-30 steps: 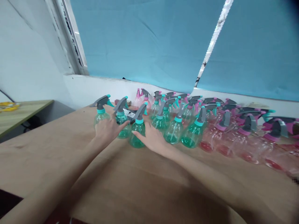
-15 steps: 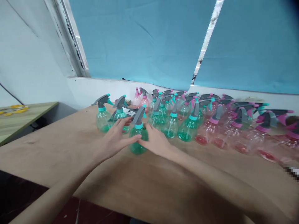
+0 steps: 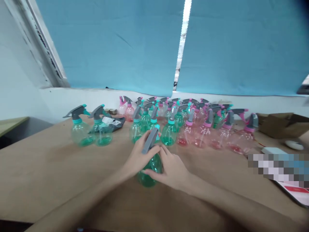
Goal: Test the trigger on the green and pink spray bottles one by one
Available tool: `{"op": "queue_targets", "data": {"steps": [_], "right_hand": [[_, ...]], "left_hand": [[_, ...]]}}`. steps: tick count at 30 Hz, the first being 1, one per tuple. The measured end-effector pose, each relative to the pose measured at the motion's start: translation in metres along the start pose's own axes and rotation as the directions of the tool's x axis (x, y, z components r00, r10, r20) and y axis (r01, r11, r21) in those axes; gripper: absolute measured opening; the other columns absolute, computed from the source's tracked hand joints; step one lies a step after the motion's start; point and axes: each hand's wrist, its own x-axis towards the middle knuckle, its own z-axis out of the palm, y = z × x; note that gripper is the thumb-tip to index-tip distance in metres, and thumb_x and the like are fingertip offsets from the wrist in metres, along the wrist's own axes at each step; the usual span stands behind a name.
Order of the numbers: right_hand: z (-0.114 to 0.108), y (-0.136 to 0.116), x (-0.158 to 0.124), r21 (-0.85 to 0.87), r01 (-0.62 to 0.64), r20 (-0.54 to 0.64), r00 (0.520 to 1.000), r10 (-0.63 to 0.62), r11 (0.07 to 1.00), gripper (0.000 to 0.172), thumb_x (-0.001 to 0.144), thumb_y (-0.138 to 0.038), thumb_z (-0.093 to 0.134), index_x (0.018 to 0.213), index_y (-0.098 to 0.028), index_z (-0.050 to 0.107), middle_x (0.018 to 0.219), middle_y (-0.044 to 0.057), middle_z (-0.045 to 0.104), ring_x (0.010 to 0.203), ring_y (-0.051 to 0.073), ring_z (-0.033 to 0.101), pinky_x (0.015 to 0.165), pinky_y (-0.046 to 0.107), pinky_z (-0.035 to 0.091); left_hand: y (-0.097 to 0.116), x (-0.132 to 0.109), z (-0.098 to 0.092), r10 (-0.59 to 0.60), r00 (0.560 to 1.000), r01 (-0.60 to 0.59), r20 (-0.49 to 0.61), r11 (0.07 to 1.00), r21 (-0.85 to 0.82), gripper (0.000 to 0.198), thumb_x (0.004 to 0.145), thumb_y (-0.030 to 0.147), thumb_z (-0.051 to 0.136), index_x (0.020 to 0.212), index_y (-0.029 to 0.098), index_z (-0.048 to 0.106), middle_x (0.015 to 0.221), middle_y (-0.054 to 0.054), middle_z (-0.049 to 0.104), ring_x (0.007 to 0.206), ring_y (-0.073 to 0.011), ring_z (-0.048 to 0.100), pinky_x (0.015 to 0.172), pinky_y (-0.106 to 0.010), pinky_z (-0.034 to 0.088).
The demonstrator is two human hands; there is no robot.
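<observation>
A green see-through spray bottle (image 3: 150, 167) with a grey trigger head stands on the brown table (image 3: 48, 174), pulled out in front of the rest. My left hand (image 3: 137, 158) is wrapped round its left side and neck. My right hand (image 3: 172, 169) grips its right side, fingers curled on the body. Both forearms reach in from the bottom edge.
Two green spray bottles (image 3: 89, 127) stand apart at the left beside a dark packet (image 3: 112, 122). Several green and pink spray bottles (image 3: 188, 124) crowd the back of the table below blue blinds. A cardboard box (image 3: 282, 124) and white items sit at the right.
Both hands closed on one green bottle and drew it toward me, away from the row. The view has swung to the right, showing the box.
</observation>
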Motion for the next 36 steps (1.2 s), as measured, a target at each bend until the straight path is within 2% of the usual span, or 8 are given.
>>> {"op": "queue_targets", "data": {"steps": [3, 6, 11, 16, 22, 26, 31, 36], "right_hand": [[-0.011, 0.015, -0.015, -0.001, 0.000, 0.004, 1.000, 0.000, 1.000, 0.061, 0.077, -0.063, 0.049, 0.116, -0.016, 0.045, 0.108, 0.015, 0.056, 0.091, 0.029, 0.060, 0.068, 0.042, 0.051], [-0.024, 0.037, -0.026, 0.039, 0.026, 0.091, 0.995, -0.030, 0.999, 0.065, 0.079, -0.062, 0.049, 0.123, -0.016, 0.040, 0.113, 0.015, 0.056, 0.100, 0.030, 0.057, 0.076, 0.044, 0.050], [-0.040, 0.089, -0.039, 0.050, 0.005, 0.242, 0.970, -0.017, 0.999, 0.060, 0.083, -0.058, 0.048, 0.126, -0.017, 0.042, 0.123, 0.015, 0.052, 0.115, 0.028, 0.049, 0.094, 0.046, 0.042], [-0.038, 0.124, -0.044, 0.058, -0.024, 0.298, 0.955, 0.006, 0.998, 0.055, 0.083, -0.056, 0.050, 0.125, -0.020, 0.047, 0.134, 0.011, 0.047, 0.123, 0.025, 0.044, 0.101, 0.043, 0.036], [-0.026, 0.126, -0.037, 0.049, -0.020, 0.317, 0.948, 0.003, 0.999, 0.065, 0.080, -0.061, 0.050, 0.130, -0.018, 0.048, 0.139, 0.011, 0.043, 0.128, 0.026, 0.039, 0.104, 0.043, 0.034], [-0.027, 0.124, -0.032, 0.045, -0.007, 0.348, 0.937, -0.009, 0.999, 0.067, 0.081, -0.061, 0.048, 0.131, -0.017, 0.046, 0.139, 0.012, 0.043, 0.130, 0.025, 0.036, 0.105, 0.044, 0.033], [-0.030, 0.125, -0.033, 0.069, 0.004, 0.346, 0.938, -0.027, 0.998, 0.066, 0.081, -0.059, 0.050, 0.134, -0.020, 0.043, 0.139, 0.012, 0.042, 0.130, 0.025, 0.035, 0.106, 0.045, 0.030], [-0.031, 0.126, -0.034, 0.072, 0.003, 0.348, 0.937, -0.028, 0.997, 0.067, 0.081, -0.058, 0.052, 0.136, -0.021, 0.040, 0.140, 0.010, 0.041, 0.130, 0.026, 0.034, 0.106, 0.045, 0.029]], "left_hand": [[0.003, 0.006, 0.022, 0.000, 0.999, 0.005, 0.048, 0.994, -0.108, 0.030, 0.079, 0.016, 0.047, 0.109, 0.021, 0.051, 0.107, -0.005, 0.060, 0.094, -0.0191, 0.061, 0.089, -0.036, 0.046], [0.005, 0.014, 0.034, -0.004, 0.998, 0.013, 0.070, 0.990, -0.140, 0.032, 0.079, 0.016, 0.047, 0.110, 0.023, 0.051, 0.108, -0.004, 0.061, 0.093, -0.0186, 0.062, 0.087, -0.036, 0.048], [0.008, 0.024, 0.037, -0.013, 0.989, 0.034, 0.148, 0.990, -0.140, 0.036, 0.079, 0.016, 0.047, 0.114, 0.025, 0.052, 0.116, -0.005, 0.059, 0.097, -0.0200, 0.061, 0.090, -0.038, 0.047], [0.003, 0.033, 0.036, -0.021, 0.983, 0.047, 0.184, 0.989, -0.141, 0.039, 0.079, 0.016, 0.046, 0.115, 0.029, 0.052, 0.116, -0.004, 0.060, 0.096, -0.0212, 0.062, 0.087, -0.039, 0.048], [-0.004, 0.045, 0.039, -0.038, 0.980, 0.053, 0.194, 0.996, -0.069, 0.031, 0.079, 0.018, 0.047, 0.108, 0.027, 0.056, 0.095, -0.002, 0.065, 0.083, -0.0205, 0.063, 0.078, -0.037, 0.050], [-0.004, 0.049, 0.042, -0.040, 0.983, 0.052, 0.177, 0.996, -0.066, 0.029, 0.079, 0.019, 0.048, 0.106, 0.026, 0.055, 0.098, -0.001, 0.064, 0.083, -0.0191, 0.063, 0.079, -0.035, 0.049], [-0.004, 0.050, 0.044, -0.059, 0.978, 0.069, 0.200, 0.997, -0.045, 0.036, 0.080, 0.021, 0.047, 0.114, 0.027, 0.054, 0.093, -0.002, 0.066, 0.082, -0.0198, 0.063, 0.077, -0.035, 0.050], [-0.001, 0.050, 0.043, -0.067, 0.977, 0.078, 0.201, 0.996, -0.048, 0.042, 0.079, 0.020, 0.047, 0.119, 0.030, 0.053, 0.103, -0.001, 0.066, 0.085, -0.0198, 0.064, 0.077, -0.034, 0.051]]}}
